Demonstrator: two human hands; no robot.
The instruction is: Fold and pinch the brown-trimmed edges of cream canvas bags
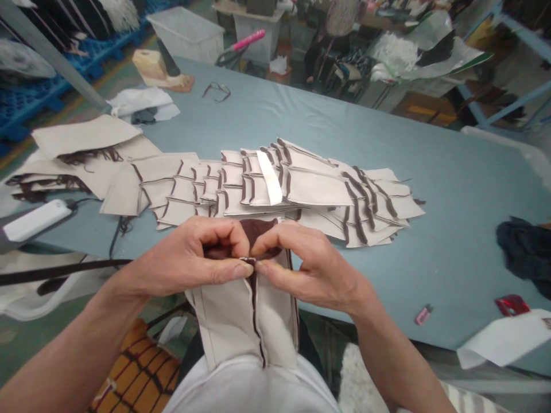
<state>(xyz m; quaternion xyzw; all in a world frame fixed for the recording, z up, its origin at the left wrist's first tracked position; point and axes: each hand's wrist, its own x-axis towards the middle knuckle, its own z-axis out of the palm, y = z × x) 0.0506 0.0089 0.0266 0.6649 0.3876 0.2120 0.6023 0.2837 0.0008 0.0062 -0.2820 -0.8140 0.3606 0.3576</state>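
Note:
A cream fabric piece (228, 315) with dark brown trim and a brown inner side hangs against my body at the table's near edge. My left hand (202, 255) pinches its top edge between thumb and forefinger, left of a dark seam that runs down the middle. Close beside it, my right hand (301, 258) pinches the same edge just right of that seam. Both thumbs face the camera, with the fingertips almost touching. Beyond my hands lies a long row of overlapping, similar cream pieces (318, 183), with a white strip (270, 178) on top.
The blue-grey table (434, 223) carries a dark cloth (523, 252), a small pink item (424, 314) and white paper (505, 338) at right. At left are a stack of cream panels (86, 136) and a white device (38, 221) with a cord. Glasses (217, 92) lie farther back.

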